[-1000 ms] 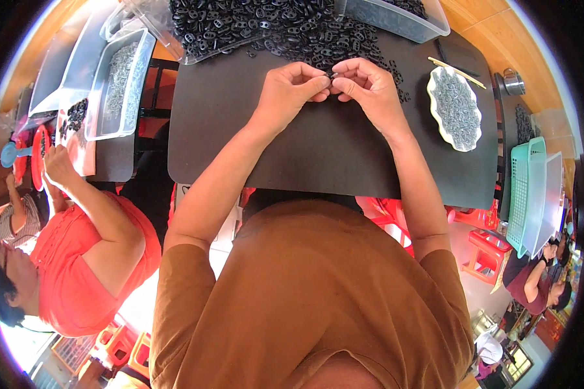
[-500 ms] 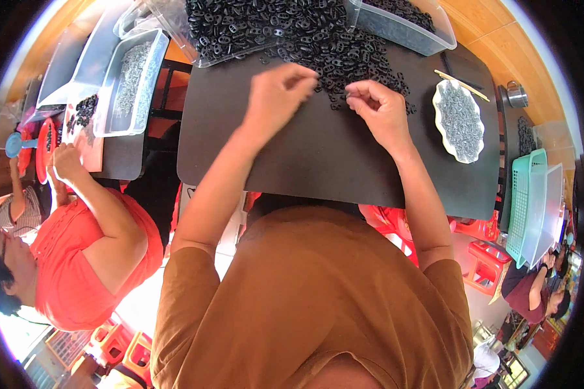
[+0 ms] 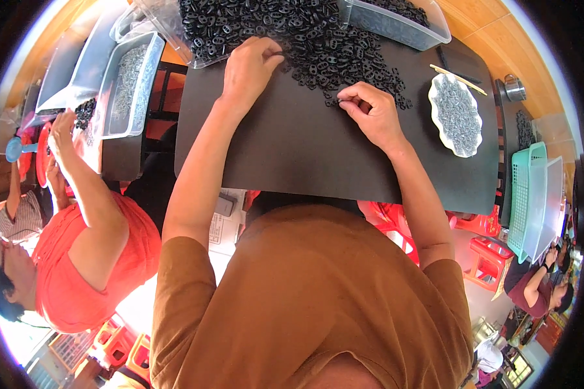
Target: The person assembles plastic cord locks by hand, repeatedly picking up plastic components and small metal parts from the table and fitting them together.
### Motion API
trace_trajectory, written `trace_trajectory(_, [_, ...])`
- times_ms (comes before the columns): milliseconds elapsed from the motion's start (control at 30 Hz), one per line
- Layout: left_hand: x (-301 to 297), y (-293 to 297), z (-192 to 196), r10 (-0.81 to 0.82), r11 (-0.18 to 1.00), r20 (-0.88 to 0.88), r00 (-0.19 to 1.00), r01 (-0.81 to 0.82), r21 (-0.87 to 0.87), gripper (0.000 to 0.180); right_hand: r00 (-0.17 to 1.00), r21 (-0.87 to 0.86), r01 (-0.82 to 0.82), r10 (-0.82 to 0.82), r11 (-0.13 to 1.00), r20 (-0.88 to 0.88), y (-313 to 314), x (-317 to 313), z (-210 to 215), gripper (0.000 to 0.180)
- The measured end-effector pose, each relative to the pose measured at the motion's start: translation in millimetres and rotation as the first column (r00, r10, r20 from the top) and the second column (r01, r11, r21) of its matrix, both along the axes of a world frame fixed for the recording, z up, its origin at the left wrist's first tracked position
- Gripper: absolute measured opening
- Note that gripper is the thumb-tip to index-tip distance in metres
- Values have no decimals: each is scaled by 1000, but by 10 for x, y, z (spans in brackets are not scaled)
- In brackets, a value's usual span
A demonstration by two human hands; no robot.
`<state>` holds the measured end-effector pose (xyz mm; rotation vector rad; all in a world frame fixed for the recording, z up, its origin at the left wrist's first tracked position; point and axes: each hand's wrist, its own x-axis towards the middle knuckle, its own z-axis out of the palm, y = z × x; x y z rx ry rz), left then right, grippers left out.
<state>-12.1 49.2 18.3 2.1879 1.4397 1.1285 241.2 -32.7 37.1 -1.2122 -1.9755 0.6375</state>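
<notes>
White dish (image 3: 433, 104), clear bin (image 3: 396, 31) beside black pieces (image 3: 352, 59)

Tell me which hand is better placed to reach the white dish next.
Right, most likely: the right hand is nearer the dish. The left hand is farther away, by the black pieces, and would probably have to reach past the right.

Two bare hands (image 3: 372, 113) showed at upper centre, with black pieces (image 3: 305, 29) too many to count; at right stood one scalloped dish (image 3: 442, 134), one metal cup (image 3: 516, 89), one green basket (image 3: 518, 194).
</notes>
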Motion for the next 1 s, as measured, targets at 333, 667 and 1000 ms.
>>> trace_trajectory(333, [432,-701,-7,-104,813,668,737,450,-370,14,989,-104,-59,44,993,-143,-54,-27,13,17])
trace_trajectory(667, [370,-876,17,-265,935,240,934,310,-174,15,991,-82,-87,78,993,-112,-96,-105,-6,11])
trace_trajectory(1000, [301,-965,87,-69,902,446,892,246,-354,16,978,-165,-88,54,982,-201,-109,-114,-28,13])
